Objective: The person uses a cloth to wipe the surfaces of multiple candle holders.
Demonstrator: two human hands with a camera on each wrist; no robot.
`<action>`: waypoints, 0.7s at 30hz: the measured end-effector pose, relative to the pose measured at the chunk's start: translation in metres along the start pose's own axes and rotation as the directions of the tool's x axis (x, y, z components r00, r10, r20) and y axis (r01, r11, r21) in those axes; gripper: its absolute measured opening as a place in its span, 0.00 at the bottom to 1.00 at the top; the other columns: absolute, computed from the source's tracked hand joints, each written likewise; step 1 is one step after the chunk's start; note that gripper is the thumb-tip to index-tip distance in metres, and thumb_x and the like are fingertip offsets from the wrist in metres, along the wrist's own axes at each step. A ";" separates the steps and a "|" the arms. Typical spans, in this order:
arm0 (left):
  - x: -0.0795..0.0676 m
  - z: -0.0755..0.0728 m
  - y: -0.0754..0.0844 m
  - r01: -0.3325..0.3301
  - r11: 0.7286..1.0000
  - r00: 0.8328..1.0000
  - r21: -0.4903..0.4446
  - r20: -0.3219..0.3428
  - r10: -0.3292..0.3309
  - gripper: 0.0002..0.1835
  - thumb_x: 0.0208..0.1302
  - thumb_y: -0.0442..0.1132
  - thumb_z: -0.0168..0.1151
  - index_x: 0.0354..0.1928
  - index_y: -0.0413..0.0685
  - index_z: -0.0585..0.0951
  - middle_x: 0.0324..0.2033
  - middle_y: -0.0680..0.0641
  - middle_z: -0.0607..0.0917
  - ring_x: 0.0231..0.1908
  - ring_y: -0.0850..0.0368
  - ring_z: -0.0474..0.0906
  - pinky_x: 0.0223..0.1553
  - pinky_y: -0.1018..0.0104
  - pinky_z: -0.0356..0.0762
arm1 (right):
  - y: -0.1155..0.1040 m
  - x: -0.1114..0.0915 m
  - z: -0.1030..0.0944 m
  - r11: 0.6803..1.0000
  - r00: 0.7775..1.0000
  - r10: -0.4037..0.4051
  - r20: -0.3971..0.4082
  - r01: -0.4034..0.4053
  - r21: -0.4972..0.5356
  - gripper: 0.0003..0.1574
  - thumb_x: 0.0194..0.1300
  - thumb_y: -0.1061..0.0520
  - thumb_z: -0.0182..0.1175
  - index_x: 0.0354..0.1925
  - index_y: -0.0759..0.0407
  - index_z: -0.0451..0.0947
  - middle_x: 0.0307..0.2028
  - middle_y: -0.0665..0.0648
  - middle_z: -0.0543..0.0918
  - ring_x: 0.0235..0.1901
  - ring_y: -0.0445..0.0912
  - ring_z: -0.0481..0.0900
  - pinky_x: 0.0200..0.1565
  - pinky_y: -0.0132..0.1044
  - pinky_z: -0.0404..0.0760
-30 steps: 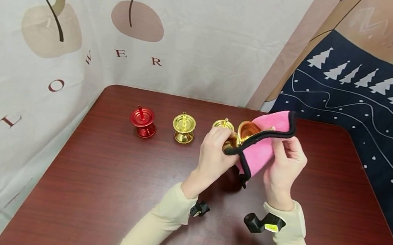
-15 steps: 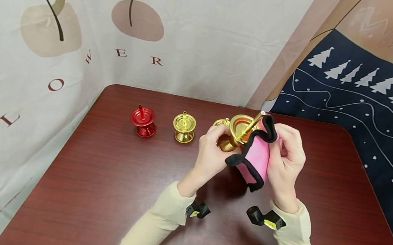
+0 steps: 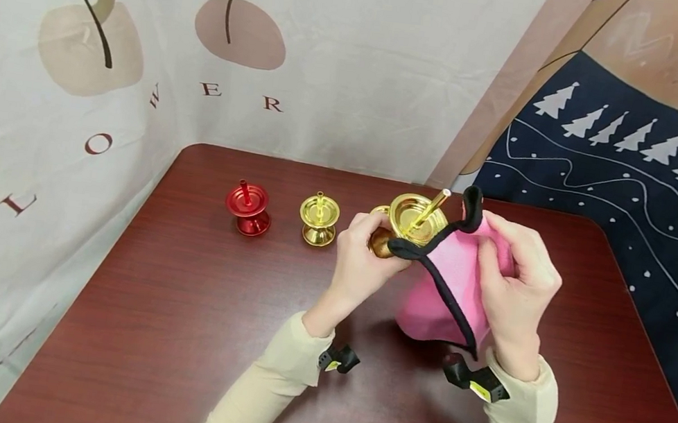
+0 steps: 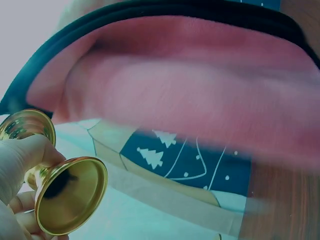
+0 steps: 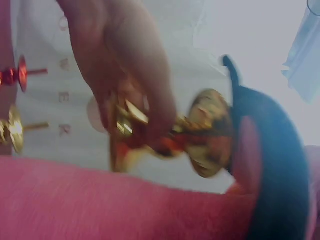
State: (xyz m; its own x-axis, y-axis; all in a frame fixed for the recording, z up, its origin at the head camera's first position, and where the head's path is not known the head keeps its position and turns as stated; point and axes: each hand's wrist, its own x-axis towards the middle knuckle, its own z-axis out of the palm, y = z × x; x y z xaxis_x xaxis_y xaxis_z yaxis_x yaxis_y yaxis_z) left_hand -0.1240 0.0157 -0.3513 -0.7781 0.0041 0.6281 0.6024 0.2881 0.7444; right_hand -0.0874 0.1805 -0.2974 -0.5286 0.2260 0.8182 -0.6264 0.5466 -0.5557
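Note:
My left hand [image 3: 365, 253] grips a gold candle holder [image 3: 409, 214] round its narrow waist. The holder leans, and its dish and central spike show in the head view. In the left wrist view, the hollow underside of its foot [image 4: 72, 197] faces the camera. My right hand [image 3: 521, 288] pinches a pink cloth [image 3: 441, 307] with black edging, which hangs down beside the holder. One black-edged corner lies against the holder near my left thumb; whether those fingers hold it, I cannot tell.
A red candle holder [image 3: 253, 219] and a gold one [image 3: 318, 232] stand upright on the brown table [image 3: 208, 308]. Another gold holder [image 3: 380, 210] stands mostly hidden behind my left hand. Printed curtains [image 3: 361, 67] hang behind the table.
The cloth has come away from the holder's dish, baring the dish and spike, and now hangs lower. My right hand has moved to the right with it; my left hand has shifted slightly left.

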 end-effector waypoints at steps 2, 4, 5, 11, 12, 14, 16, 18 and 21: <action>0.001 -0.002 0.000 -0.011 1.000 1.000 0.010 -0.013 0.011 0.19 0.36 0.39 0.77 0.30 0.44 0.77 0.27 0.49 0.81 0.33 0.55 0.74 0.34 0.66 0.71 | 0.004 0.001 -0.004 0.999 0.998 -0.026 0.048 0.028 -0.036 0.13 0.51 0.74 0.62 0.37 0.67 0.84 0.32 0.66 0.82 0.35 0.37 0.75 0.35 0.24 0.69; 0.001 -0.003 -0.001 -0.026 0.999 0.999 0.021 -0.022 0.026 0.20 0.36 0.40 0.78 0.31 0.44 0.78 0.27 0.49 0.82 0.34 0.55 0.74 0.34 0.65 0.71 | 0.005 0.003 -0.007 0.995 0.990 -0.060 0.127 0.069 -0.066 0.13 0.52 0.73 0.61 0.37 0.65 0.85 0.32 0.64 0.81 0.34 0.39 0.74 0.35 0.23 0.68; 0.001 -0.003 -0.001 -0.034 0.999 0.999 0.024 -0.024 0.034 0.20 0.36 0.40 0.78 0.31 0.43 0.78 0.28 0.49 0.82 0.34 0.55 0.74 0.34 0.65 0.71 | 0.006 0.004 -0.008 0.993 0.982 -0.076 0.173 0.090 -0.075 0.14 0.53 0.72 0.60 0.38 0.64 0.85 0.32 0.64 0.80 0.33 0.40 0.73 0.34 0.22 0.67; 0.001 -0.001 -0.002 -0.067 0.996 0.997 0.061 -0.036 0.069 0.17 0.38 0.38 0.76 0.32 0.42 0.79 0.29 0.47 0.82 0.36 0.53 0.74 0.35 0.64 0.72 | 0.003 0.008 -0.014 0.960 0.901 -0.183 0.393 0.250 -0.126 0.19 0.52 0.74 0.57 0.40 0.60 0.83 0.34 0.63 0.76 0.30 0.49 0.72 0.37 0.19 0.66; 0.000 0.000 -0.003 -0.069 0.995 0.997 0.066 -0.039 0.072 0.16 0.38 0.37 0.74 0.31 0.42 0.79 0.29 0.47 0.82 0.36 0.53 0.74 0.36 0.64 0.72 | 0.002 0.009 -0.015 0.953 0.887 -0.202 0.416 0.276 -0.125 0.19 0.51 0.74 0.57 0.39 0.60 0.83 0.34 0.62 0.75 0.30 0.49 0.72 0.36 0.20 0.67; 0.000 0.001 -0.004 -0.074 0.995 0.996 0.069 -0.047 0.078 0.15 0.38 0.35 0.72 0.31 0.41 0.79 0.29 0.46 0.82 0.36 0.52 0.74 0.36 0.62 0.72 | 0.001 0.009 -0.016 0.944 0.857 -0.238 0.458 0.314 -0.097 0.19 0.50 0.75 0.56 0.38 0.60 0.82 0.35 0.61 0.76 0.28 0.48 0.73 0.32 0.23 0.67; 0.000 0.001 -0.006 -0.079 0.994 0.995 0.079 -0.055 0.083 0.15 0.36 0.32 0.70 0.31 0.40 0.79 0.29 0.46 0.82 0.36 0.51 0.73 0.35 0.62 0.72 | 0.002 0.008 -0.016 0.944 0.835 -0.264 0.483 0.327 -0.049 0.18 0.50 0.75 0.55 0.36 0.60 0.82 0.34 0.60 0.76 0.27 0.46 0.72 0.29 0.26 0.66; 0.000 0.001 -0.009 -0.084 0.992 0.994 0.090 -0.061 0.090 0.15 0.34 0.31 0.69 0.31 0.40 0.78 0.28 0.45 0.82 0.35 0.51 0.73 0.35 0.61 0.72 | 0.003 0.006 -0.016 0.948 0.827 -0.272 0.493 0.317 -0.009 0.18 0.50 0.75 0.54 0.36 0.60 0.82 0.34 0.59 0.76 0.27 0.45 0.71 0.28 0.27 0.66; 0.001 0.001 -0.011 -0.097 0.989 0.993 0.108 -0.060 0.104 0.16 0.34 0.30 0.69 0.31 0.40 0.78 0.28 0.45 0.82 0.35 0.51 0.73 0.36 0.61 0.71 | 0.006 0.006 -0.014 0.960 0.844 -0.244 0.478 0.280 -0.005 0.20 0.52 0.76 0.51 0.37 0.60 0.82 0.34 0.60 0.75 0.28 0.44 0.69 0.29 0.26 0.65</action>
State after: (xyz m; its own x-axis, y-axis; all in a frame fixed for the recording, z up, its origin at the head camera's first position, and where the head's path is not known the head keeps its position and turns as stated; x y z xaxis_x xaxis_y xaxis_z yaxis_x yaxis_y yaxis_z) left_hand -0.1310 0.0135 -0.3589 -0.6991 -0.0236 0.7147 0.6524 0.3881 0.6510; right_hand -0.0862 0.1963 -0.2942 -0.5668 -0.3278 0.7558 -0.7467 0.5921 -0.3032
